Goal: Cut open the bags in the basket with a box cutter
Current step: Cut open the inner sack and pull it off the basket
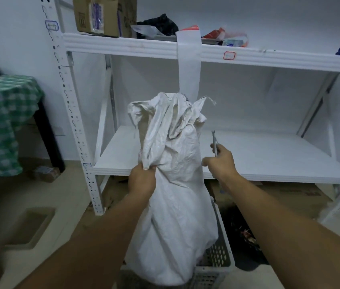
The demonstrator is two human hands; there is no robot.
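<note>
Bag [173, 184] was a big white woven sack standing upright in the perforated plastic basket [217, 259], right between my hands and rising well above them. My left hand [142, 180] was clenched around a bunched fold of the fabric on its left side. My right hand [222, 161] sat just to the right of the sack, closed around the box cutter [214, 142], which pointed straight up past my knuckles. Couldn't tell if the blade was touching the fabric, it looked just beside it. Beyond both hands was the white shelf [258, 155], with a cardboard box [102, 15] way up on the top level.
</note>
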